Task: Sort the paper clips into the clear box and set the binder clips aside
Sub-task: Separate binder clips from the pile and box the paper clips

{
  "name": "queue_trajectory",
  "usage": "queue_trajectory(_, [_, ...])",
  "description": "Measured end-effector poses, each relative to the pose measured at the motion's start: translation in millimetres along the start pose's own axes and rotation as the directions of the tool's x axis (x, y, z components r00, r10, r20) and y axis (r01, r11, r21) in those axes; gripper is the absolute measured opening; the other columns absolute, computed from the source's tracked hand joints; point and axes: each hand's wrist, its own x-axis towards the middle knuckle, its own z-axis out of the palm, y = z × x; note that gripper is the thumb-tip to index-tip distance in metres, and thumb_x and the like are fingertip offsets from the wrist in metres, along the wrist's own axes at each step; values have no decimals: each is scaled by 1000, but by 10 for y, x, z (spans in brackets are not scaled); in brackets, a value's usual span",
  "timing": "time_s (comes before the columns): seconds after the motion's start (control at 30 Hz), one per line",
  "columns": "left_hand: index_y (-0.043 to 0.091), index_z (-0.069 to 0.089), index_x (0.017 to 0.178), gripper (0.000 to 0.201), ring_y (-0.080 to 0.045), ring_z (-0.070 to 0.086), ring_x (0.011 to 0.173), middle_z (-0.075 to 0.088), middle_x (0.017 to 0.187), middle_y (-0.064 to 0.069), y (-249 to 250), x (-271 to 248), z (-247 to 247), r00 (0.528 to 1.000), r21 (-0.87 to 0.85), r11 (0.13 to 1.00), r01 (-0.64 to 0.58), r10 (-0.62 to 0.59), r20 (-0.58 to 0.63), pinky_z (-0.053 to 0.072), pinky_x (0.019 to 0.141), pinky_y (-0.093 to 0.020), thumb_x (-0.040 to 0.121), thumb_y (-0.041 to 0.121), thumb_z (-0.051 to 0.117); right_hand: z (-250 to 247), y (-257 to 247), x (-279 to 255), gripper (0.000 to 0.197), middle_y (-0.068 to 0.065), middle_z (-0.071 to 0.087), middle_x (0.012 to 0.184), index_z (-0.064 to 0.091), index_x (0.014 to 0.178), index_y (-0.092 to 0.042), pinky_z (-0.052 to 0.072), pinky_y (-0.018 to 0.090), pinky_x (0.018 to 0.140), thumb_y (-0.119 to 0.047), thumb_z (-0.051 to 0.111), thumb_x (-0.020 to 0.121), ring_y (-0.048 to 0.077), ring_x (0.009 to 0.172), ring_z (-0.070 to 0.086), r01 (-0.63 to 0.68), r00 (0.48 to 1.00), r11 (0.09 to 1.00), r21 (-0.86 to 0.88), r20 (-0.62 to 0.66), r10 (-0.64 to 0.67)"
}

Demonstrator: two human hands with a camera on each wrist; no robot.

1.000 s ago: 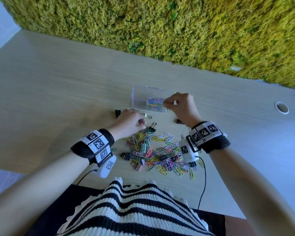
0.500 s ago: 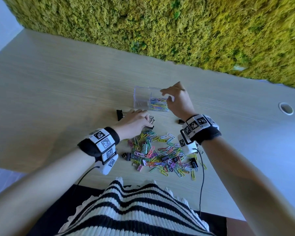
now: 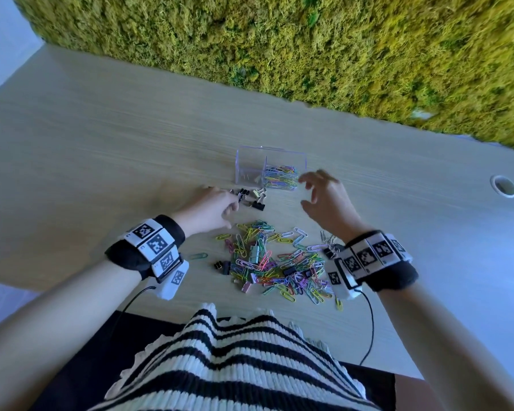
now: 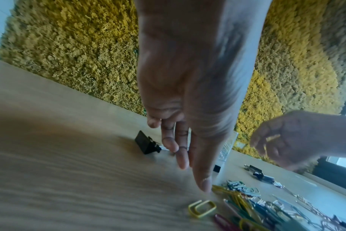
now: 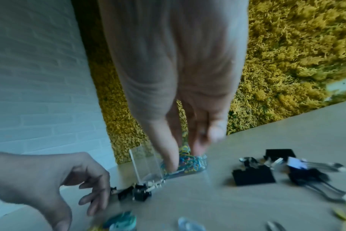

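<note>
The clear box (image 3: 251,166) stands on the table with coloured paper clips (image 3: 281,180) in its right compartment. A mixed pile of paper clips (image 3: 273,259), with a few binder clips in it, lies close to me. My left hand (image 3: 233,204) reaches left of the box, fingers straight and low over the table, its tips at a small group of binder clips (image 3: 251,198) and holding nothing. A black binder clip (image 4: 146,145) lies just beyond those fingers. My right hand (image 3: 304,191) hovers right of the box, fingers spread and loosely bent, empty.
A moss wall (image 3: 309,46) runs along the table's far edge. A round cable hole (image 3: 503,186) sits far right. More binder clips (image 5: 253,175) lie right of the pile by my right wrist. Bare table (image 3: 101,143) stretches to the left.
My right hand has drawn back from above the box toward me and spread its fingers. My left hand has shifted left to the binder clips beside the box.
</note>
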Motion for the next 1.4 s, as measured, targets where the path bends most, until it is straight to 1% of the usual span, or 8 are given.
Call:
queue_trajectory(0.17, [21,64,86,30,-12,58,75,66,76,8,165,43,61,998,-35,999,-6,8,65,37,77,-28,63,25,85,187,149,-336,39,6,57,96,60,103,-11,42,27,65,-5,75,68,17,75,50,-127,910,979,-160,375,179])
queue_trajectory(0.27, [21,65,87,27,-12,58,73,65,75,11,311,110,78,997,-17,999,-35,36,69,36,75,-26,67,25,83,242,63,-367,25,5,64,92,62,94,-13,51,31,69,-5,71,72,20,79,58,-115,896,974,-196,404,186])
queue_trajectory(0.37, [20,65,86,20,-14,60,74,65,76,8,485,215,89,994,-15,998,-64,65,83,41,67,-26,71,21,79,323,-93,-298,21,-1,65,94,66,98,-10,46,23,69,-6,66,78,16,82,58,-39,909,979,-201,400,118])
queue_trajectory(0.53, [22,63,79,18,-14,63,73,67,76,6,567,287,112,996,-82,995,-63,69,64,50,67,-30,72,18,79,403,-151,-223,17,7,66,94,67,91,-10,48,29,72,-3,65,75,24,85,63,-12,941,997,-78,337,38])
queue_trajectory(0.77, [17,68,87,14,9,47,61,67,78,4,262,90,44,993,-220,973,-70,47,-108,28,56,-6,75,17,76,393,-76,-247,84,3,42,133,36,140,-22,39,40,97,-49,74,69,19,121,36,167,904,966,-196,422,-71])
queue_trajectory(1.03, [18,69,85,13,7,45,59,66,76,6,182,64,51,989,-214,974,-68,38,-141,26,55,-6,74,18,77,523,-246,-148,32,4,57,110,63,109,-10,44,28,81,-20,70,79,22,99,55,152,896,982,-112,434,-89])
queue_trajectory(1.2, [17,68,85,13,10,45,60,64,76,7,182,75,73,990,-201,976,-79,53,-131,27,54,-6,75,18,77,545,-284,-182,22,4,62,103,68,104,-11,45,29,75,-14,58,84,25,91,60,164,910,971,-177,408,-79])
queue_trajectory(1.4, [21,67,92,27,-8,56,75,64,82,10,164,56,95,998,-185,981,-64,59,-30,43,71,-25,70,27,81,411,-155,-241,13,10,70,85,72,91,-5,39,20,63,-8,70,78,14,69,55,-97,956,994,48,281,80])
